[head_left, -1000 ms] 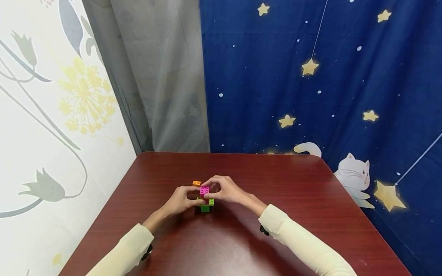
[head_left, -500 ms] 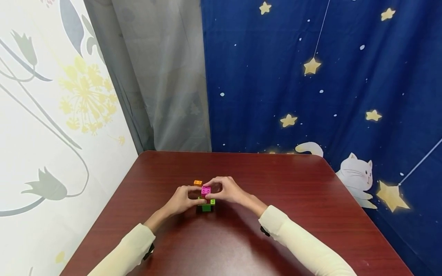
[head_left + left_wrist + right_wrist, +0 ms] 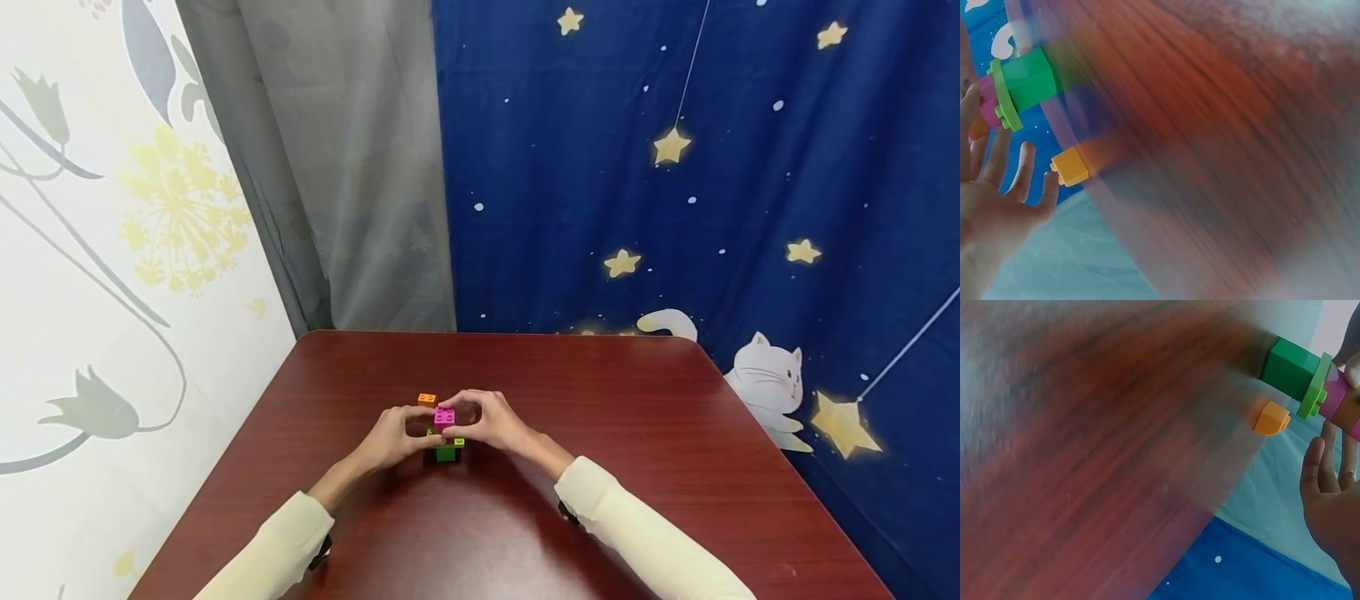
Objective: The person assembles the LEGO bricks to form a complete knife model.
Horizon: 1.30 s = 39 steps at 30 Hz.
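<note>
A small stack of toy building bricks stands on the table. Its base is a dark green block (image 3: 1291, 367), topped by a light green plate (image 3: 1315, 387) with a wider rim. Above the plate come a pink brick (image 3: 989, 101), an orange brick (image 3: 979, 127) and a pink top brick (image 3: 445, 417). My left hand (image 3: 392, 437) holds the stack from the left, thumb in front and index finger behind. From the right, my right hand (image 3: 489, 421) pinches around the pink top brick. Fingers partly cover the middle bricks.
A separate small orange brick (image 3: 1070, 167) stands just behind the stack, close to the left fingertips. The dark red wooden table (image 3: 600, 400) reaches a blue starry curtain (image 3: 562, 167) and a grey one (image 3: 367, 167) at the back.
My right hand has come slightly lower, its thumb now covering more of the light green plate. The left hand and the stack stay nearly in place.
</note>
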Each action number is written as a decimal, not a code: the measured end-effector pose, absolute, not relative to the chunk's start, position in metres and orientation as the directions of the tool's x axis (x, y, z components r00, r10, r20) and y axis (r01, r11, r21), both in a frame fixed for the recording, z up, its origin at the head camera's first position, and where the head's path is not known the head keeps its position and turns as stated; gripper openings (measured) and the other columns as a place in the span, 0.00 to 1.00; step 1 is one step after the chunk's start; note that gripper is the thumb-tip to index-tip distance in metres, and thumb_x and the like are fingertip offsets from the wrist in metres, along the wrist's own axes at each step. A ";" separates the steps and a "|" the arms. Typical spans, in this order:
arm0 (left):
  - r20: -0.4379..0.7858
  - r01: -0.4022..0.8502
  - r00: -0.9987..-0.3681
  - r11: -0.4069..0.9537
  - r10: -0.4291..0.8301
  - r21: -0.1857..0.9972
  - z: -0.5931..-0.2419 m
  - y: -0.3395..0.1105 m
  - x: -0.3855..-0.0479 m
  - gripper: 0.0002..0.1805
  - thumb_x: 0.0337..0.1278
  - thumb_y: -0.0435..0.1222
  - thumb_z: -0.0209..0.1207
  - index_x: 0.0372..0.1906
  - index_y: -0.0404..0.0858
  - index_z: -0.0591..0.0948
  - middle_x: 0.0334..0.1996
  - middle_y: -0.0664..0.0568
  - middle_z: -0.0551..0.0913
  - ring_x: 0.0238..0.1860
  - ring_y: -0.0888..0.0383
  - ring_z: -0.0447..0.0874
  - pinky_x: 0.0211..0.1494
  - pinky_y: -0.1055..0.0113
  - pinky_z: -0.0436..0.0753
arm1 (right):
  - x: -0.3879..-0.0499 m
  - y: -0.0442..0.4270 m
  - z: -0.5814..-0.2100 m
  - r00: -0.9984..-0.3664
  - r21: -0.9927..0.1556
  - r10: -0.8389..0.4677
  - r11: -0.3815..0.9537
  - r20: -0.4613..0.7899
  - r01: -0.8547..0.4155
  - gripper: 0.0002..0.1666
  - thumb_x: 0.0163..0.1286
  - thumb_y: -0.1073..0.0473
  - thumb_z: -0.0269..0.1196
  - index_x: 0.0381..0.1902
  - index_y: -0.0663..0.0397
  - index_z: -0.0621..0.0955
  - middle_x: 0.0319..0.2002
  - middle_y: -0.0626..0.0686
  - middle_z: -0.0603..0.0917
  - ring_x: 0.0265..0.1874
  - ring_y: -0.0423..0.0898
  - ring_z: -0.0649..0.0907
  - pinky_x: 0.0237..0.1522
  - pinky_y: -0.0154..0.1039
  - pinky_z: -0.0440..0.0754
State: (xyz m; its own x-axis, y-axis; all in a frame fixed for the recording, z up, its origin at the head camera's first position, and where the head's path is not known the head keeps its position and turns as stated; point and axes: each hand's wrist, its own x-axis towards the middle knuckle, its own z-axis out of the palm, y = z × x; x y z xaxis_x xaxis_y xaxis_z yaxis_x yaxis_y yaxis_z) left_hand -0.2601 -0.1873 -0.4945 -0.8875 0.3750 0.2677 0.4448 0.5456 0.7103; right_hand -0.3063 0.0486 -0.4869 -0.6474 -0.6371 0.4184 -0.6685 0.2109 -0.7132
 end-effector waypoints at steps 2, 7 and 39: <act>0.258 0.442 -0.888 0.551 0.381 0.707 -0.493 -0.187 -0.259 0.24 0.57 0.48 0.75 0.57 0.44 0.86 0.51 0.54 0.89 0.51 0.56 0.89 0.57 0.51 0.85 | -0.305 0.048 -0.489 -0.643 -0.717 -0.635 0.196 0.428 -0.670 0.23 0.61 0.61 0.78 0.54 0.48 0.87 0.43 0.49 0.91 0.36 0.47 0.90 0.40 0.42 0.88; 0.226 0.395 -0.908 0.538 0.354 0.745 -0.489 -0.189 -0.257 0.28 0.58 0.48 0.75 0.60 0.42 0.84 0.53 0.51 0.88 0.55 0.49 0.87 0.60 0.46 0.82 | -0.305 0.047 -0.490 -0.629 -0.697 -0.633 0.191 0.451 -0.691 0.22 0.61 0.60 0.79 0.53 0.47 0.86 0.42 0.51 0.90 0.35 0.43 0.89 0.38 0.37 0.88; 0.325 0.474 -0.872 0.465 0.365 0.748 -0.487 -0.192 -0.257 0.22 0.59 0.43 0.74 0.57 0.43 0.86 0.50 0.51 0.89 0.51 0.51 0.89 0.52 0.56 0.87 | -0.310 0.058 -0.481 -0.661 -0.735 -0.672 0.252 0.335 -0.629 0.33 0.61 0.55 0.79 0.63 0.49 0.79 0.45 0.47 0.88 0.43 0.43 0.89 0.43 0.36 0.87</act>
